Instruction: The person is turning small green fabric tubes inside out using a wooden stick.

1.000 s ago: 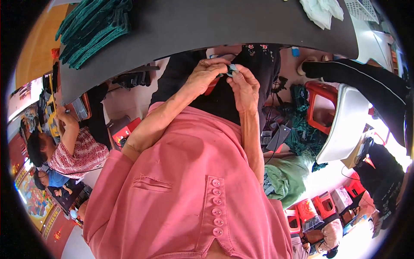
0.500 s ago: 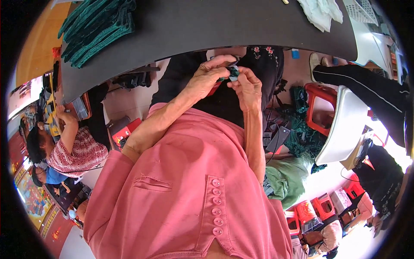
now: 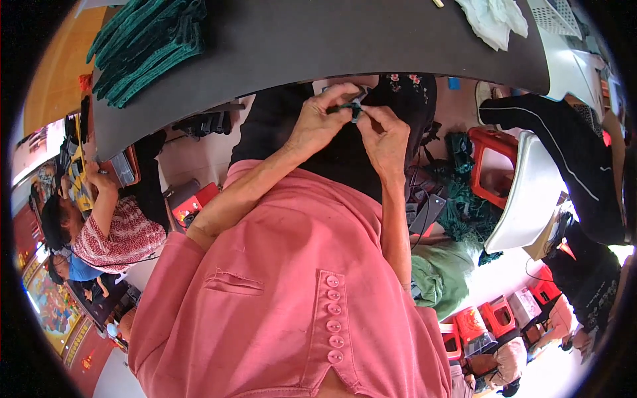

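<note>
Over my lap, just below the table's front edge, my left hand [image 3: 318,123] pinches a small strip of dark green cloth [image 3: 344,107]. A pale patch shows on the cloth, and a small dark item by the left fingertips is too small to name. My right hand [image 3: 385,142] meets it from the other side, thumb and forefinger pressed together at the cloth's end. Fingers hide most of the piece. On the table's left lies a stack of folded dark green velvet cloths [image 3: 149,53].
The dark table [image 3: 318,40] spans the front, with a crumpled white cloth [image 3: 494,20] at its right. Beside me on the right are a red stool [image 3: 494,166], a white seat [image 3: 527,189] and dark green cloth [image 3: 464,212] on the floor. Other people are on both sides.
My right hand has turned and shifted slightly right, its fingers now drawn together at the cloth's end. My left hand stays nearly in place. A person at the right has moved.
</note>
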A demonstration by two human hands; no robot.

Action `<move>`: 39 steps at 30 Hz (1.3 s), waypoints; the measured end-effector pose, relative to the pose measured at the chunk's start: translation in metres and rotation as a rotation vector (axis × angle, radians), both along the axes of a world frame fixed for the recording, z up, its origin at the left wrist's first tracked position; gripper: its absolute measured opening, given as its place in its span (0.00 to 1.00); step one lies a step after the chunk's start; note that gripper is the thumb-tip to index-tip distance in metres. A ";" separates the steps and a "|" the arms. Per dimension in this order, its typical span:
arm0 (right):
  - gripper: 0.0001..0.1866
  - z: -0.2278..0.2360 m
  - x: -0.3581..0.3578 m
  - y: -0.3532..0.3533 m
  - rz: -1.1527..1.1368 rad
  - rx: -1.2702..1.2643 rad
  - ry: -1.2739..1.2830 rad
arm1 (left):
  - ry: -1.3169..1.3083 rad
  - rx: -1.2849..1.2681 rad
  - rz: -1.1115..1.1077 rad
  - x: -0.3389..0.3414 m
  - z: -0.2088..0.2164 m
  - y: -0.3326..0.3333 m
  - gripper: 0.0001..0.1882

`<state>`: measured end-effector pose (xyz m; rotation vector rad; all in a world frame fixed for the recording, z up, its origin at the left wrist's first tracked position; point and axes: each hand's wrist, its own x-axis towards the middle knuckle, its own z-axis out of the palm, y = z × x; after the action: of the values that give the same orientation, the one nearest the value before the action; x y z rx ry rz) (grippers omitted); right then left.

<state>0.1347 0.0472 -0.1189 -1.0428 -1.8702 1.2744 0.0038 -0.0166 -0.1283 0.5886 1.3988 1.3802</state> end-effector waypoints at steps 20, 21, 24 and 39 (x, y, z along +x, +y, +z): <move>0.05 -0.020 0.007 0.009 -0.017 -0.529 0.193 | 0.035 0.016 -0.049 0.001 -0.019 -0.004 0.06; 0.06 -0.020 0.008 0.008 0.028 -0.418 0.141 | 0.034 0.017 -0.050 0.001 -0.018 -0.003 0.06; 0.07 -0.015 0.008 0.006 0.081 -0.251 0.057 | 0.091 0.040 -0.067 -0.001 -0.019 0.000 0.06; 0.05 -0.013 0.002 0.015 0.010 -0.757 0.153 | 0.036 0.113 -0.144 -0.007 -0.025 -0.002 0.09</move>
<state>0.1366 0.0619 -0.1314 -1.2453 -1.2807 2.0757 -0.0035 -0.0185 -0.1529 0.7771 1.2866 1.3442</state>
